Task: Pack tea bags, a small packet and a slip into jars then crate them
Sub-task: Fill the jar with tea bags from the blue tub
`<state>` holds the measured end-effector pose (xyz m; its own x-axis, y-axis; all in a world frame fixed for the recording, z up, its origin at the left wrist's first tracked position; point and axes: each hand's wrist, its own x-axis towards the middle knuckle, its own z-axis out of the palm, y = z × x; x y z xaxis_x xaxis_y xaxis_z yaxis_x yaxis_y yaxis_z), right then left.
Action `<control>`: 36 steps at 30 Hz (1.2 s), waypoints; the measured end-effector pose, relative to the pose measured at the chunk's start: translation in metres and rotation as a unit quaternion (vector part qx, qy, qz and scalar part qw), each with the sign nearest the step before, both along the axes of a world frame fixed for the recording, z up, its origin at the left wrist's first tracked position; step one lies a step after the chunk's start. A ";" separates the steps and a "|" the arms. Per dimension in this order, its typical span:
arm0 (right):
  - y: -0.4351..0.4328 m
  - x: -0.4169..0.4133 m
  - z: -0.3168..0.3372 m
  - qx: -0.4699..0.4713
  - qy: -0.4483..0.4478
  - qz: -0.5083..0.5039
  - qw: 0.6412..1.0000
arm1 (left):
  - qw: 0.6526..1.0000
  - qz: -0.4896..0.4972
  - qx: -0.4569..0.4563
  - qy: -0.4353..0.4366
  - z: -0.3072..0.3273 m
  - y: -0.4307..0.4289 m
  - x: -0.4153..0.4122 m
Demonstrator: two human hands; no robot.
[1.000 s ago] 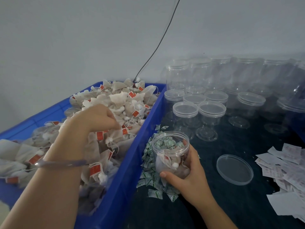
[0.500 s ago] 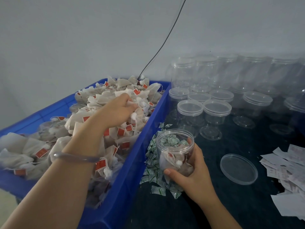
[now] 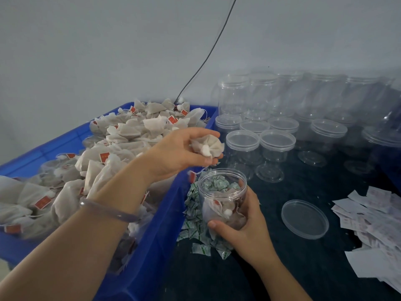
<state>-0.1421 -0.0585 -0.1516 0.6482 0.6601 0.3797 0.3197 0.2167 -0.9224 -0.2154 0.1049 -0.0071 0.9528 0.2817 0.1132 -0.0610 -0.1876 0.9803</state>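
My left hand (image 3: 180,153) holds a white tea bag (image 3: 208,146) palm-up, just above and left of an open clear jar (image 3: 222,196). Its red tag dangles by the jar's rim. My right hand (image 3: 245,227) grips that jar from the right and below, upright on the dark table. A few tea bags lie inside the jar. A blue crate (image 3: 165,224) on the left is heaped with tea bags (image 3: 108,161). Small green-and-white packets (image 3: 195,227) lie piled beside the jar. Paper slips (image 3: 373,227) lie at the right.
The jar's loose lid (image 3: 304,218) lies flat right of the jar. Several lidded empty jars (image 3: 260,144) stand behind, stacked toward the wall. A black cable (image 3: 208,53) runs down the wall into the crate. A blue bin edge (image 3: 390,170) shows far right.
My left hand lifted a tea bag out of the crate and carried it right, to just above the jar. My right hand kept hold of the jar.
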 end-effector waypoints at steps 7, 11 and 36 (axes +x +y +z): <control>0.000 0.000 -0.001 0.012 0.004 0.008 1.000 | 0.990 0.045 0.082 -0.106 -0.004 -0.016 0.015; 0.000 -0.001 0.001 0.017 -0.004 0.002 1.000 | 0.970 0.075 0.227 -0.037 -0.010 -0.010 0.015; -0.001 0.000 0.000 0.001 0.025 0.010 1.000 | 0.857 0.004 0.504 0.105 -0.011 -0.011 0.011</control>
